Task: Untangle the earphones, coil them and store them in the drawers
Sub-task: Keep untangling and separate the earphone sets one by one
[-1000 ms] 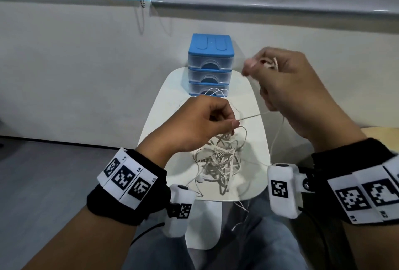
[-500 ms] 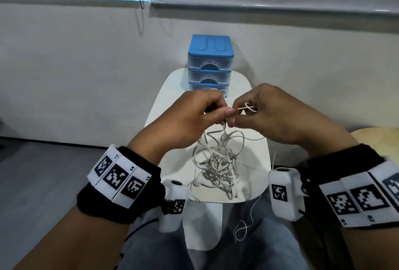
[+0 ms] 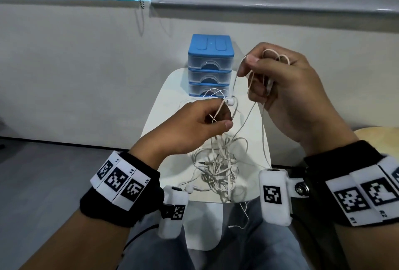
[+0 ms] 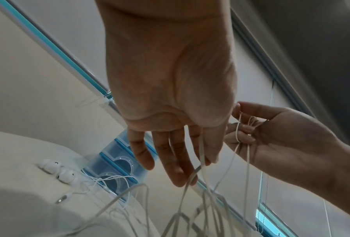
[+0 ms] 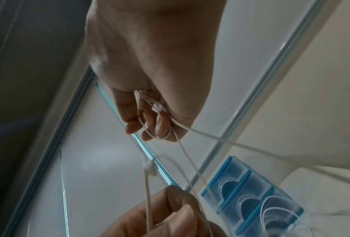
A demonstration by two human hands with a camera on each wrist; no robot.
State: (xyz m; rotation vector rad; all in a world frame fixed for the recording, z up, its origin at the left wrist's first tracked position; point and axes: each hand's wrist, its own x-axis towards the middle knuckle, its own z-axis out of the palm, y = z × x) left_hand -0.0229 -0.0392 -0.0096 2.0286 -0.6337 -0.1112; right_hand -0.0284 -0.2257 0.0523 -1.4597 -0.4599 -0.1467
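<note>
- Small white table (image 3: 254, 123) against a pale wall, blue drawers (image 3: 210, 66) at its far end.
- Tangle of earphones (image 3: 218, 166) lies on the near part of the table.
- Right hand (image 3: 287, 88), raised, grips looped cable.
- Left hand (image 3: 194, 125), lower, pinches a strand above the tangle.

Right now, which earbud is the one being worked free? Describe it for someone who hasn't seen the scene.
Start at the blue drawer unit on the white table. Before its bottom drawer, one white earbud hangs from the right hand, just above the left hand. Other earbuds lie on the table.
</note>
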